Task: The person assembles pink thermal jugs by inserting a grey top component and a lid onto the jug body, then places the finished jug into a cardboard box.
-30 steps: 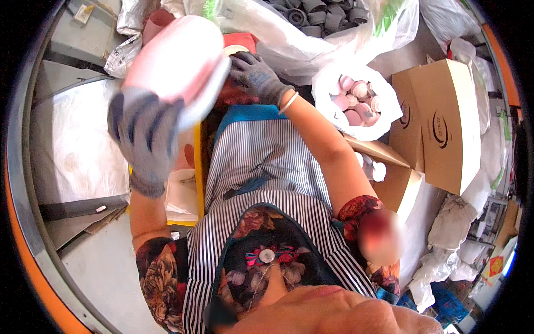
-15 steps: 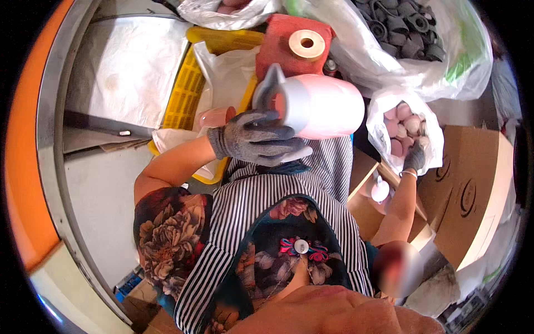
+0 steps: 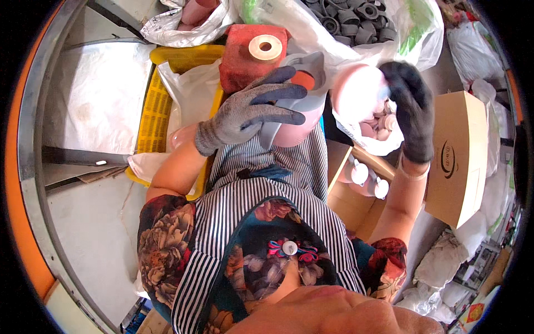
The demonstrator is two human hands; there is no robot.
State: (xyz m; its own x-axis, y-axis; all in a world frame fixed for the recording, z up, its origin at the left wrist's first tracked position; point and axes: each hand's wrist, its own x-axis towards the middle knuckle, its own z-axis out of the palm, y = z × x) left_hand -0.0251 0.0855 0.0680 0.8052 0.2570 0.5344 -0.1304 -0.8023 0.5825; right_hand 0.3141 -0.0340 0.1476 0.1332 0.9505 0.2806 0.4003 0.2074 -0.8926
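Note:
My left hand [image 3: 239,111], in a grey glove with dark fingertips, holds a pink jug [image 3: 303,125] by its side, fingers spread across its grey spouted collar [image 3: 314,64]. The jug's mouth faces up toward me, with an orange-pink inside showing, and its grey handle [image 3: 270,135] sticks out below the hand. Raised to the right, my gloved right hand [image 3: 411,108] is partly blurred and pinches a round pink lid [image 3: 356,92]. Behind and below that lid, a white bag [image 3: 384,147] contains several small pink lids [image 3: 381,123].
A red block [image 3: 236,64] bears a pale ring. Beside it stands a yellow crate [image 3: 150,119] lined with white plastic. Grey collars [image 3: 356,22] fill a large clear bag. An open carton [image 3: 353,209] at my right holds pink jugs [image 3: 370,186]; another cardboard box [image 3: 459,158] stands beyond.
My right hand has come up out of the lid bag with a pink lid, toward the jug. The jug has turned from lying sideways to mouth-up. The whole view has shifted.

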